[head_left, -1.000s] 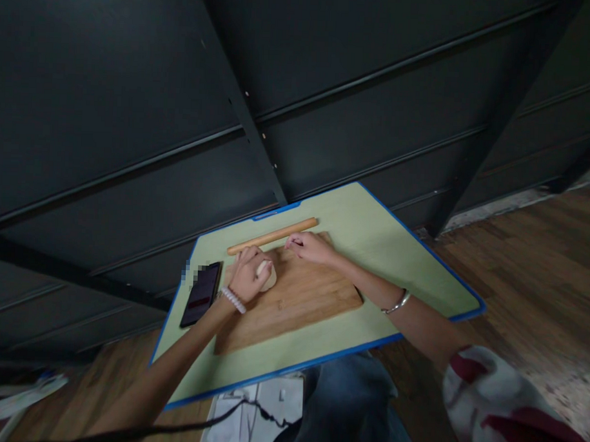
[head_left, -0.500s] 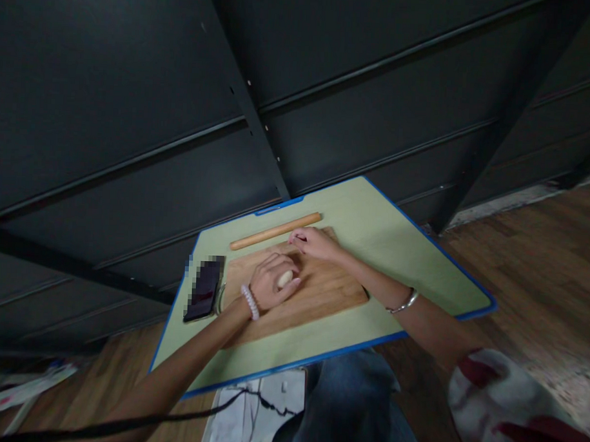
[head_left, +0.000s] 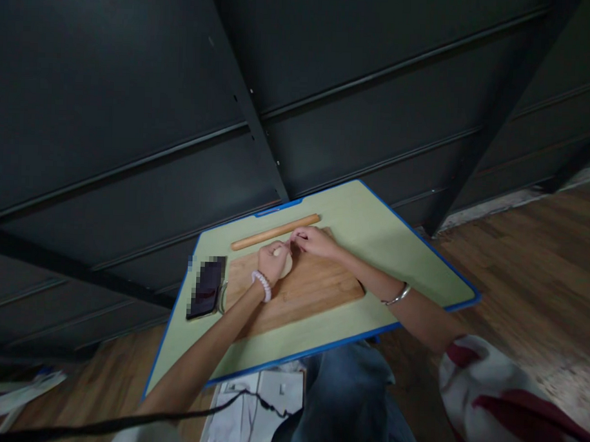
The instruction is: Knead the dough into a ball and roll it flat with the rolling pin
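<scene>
Bringing the left hand (head_left: 270, 264) up and across now to the right hand (head_left: 314, 241), fingertips meeting or nearly so, after lying lower on the cutting board (head_left: 316, 289) half a second ago! Keeping the left grip curled on the pale dough (head_left: 288, 266), now peeking out on the side toward the right hand, over the board's far part. Holding the right grip much as before, fingers bunched; impossible to tell whether closed. Leaving the rolling pin (head_left: 275, 232) unmoved on the desk (head_left: 391, 250), beyond the board.
</scene>
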Tool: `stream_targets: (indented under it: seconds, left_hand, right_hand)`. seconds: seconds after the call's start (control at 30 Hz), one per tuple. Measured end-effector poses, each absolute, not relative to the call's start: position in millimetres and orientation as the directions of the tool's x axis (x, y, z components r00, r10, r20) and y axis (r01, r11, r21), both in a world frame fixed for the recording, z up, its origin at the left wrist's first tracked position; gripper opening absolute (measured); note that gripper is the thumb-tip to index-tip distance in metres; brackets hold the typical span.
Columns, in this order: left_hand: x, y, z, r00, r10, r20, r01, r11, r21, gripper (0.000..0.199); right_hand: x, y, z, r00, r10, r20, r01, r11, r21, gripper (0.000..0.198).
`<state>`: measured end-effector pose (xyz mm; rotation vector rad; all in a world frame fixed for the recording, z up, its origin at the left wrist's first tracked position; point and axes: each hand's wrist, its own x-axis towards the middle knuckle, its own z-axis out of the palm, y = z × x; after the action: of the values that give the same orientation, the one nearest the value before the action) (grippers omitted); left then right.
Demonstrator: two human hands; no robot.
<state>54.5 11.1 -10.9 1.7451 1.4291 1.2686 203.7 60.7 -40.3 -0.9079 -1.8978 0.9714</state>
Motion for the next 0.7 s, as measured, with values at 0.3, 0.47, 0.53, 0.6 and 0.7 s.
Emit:
stream_targets:
  seconds: [0.3,0.47,0.53,0.6,0.7]
  left_hand:
    - [-6,-22,-9,-0.060,0.903,0.426,0.557,-0.324,0.765,0.017]
    - [-17,-29,0,0.169,0.844,0.509,0.671,-0.476,0.568,0.013]
    - [-9,-26,5,0.326,0.801,0.503,0.665,-0.572,0.480,0.021]
    - [1,-24,10,0.477,0.768,0.428,0.621,-0.639,0.455,0.031]
    - [12,-25,13,0.602,0.749,0.278,0.590,-0.651,0.478,0.032]
  right_hand:
    - [202,63,-47,-0.413,0.856,0.312,0.259,0.439,-0.860,0.018]
    - [204,61,-44,-0.423,0.851,0.310,0.304,0.455,-0.837,0.018]
    - [204,61,-44,-0.415,0.855,0.312,0.313,0.456,-0.833,0.017]
    - [203,61,-44,-0.411,0.851,0.326,0.295,0.462,-0.836,0.015]
    - [201,62,-44,-0.423,0.839,0.343,0.255,0.473,-0.843,0.015]
